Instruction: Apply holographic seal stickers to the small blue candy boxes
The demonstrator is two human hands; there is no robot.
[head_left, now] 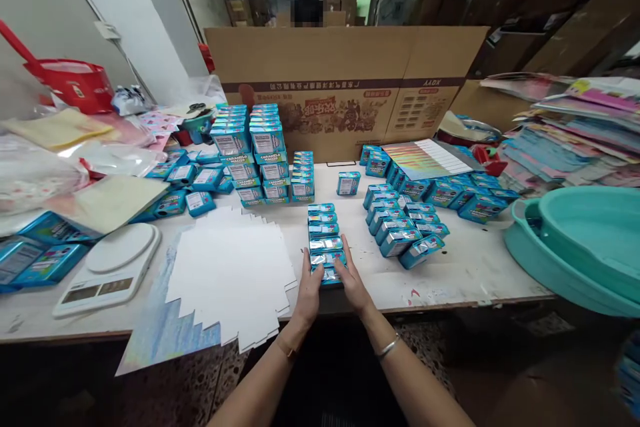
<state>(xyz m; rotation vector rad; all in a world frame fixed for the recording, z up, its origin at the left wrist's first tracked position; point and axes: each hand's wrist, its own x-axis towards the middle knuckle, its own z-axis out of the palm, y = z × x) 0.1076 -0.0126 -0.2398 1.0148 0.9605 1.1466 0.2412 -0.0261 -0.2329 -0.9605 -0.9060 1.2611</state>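
1. Hands, two, bare. We find the left hand (309,293) at the left side and the right hand (354,283) at the right side of one row, closed on its near end between them, thumbs on top.
2. Row of blue packets (323,230), one. We record it at the near edge, between the palms, its long axis running near to far, away from the wrists. Neither hand is clearly nearer; most of the row extends beyond the fingertips.
3. Single packet (349,183), upright. We place it beyond the row and slightly right, touching neither hand.
4. Short stack (303,180), narrow. We note it past the row's far end, slightly left, beside the tall stacks (250,140).
5. Packet rows (393,227), blue. We count these to the right, apart from the right hand.
6. White sheets (233,267), fanned. We enter these just left of the left hand, with a kitchen scale (107,267) farther left.
7. Cardboard box (345,100), large, printed. We list it at the far side, lettering upside down.
8. Green basins (590,233), nested. We log them far right.
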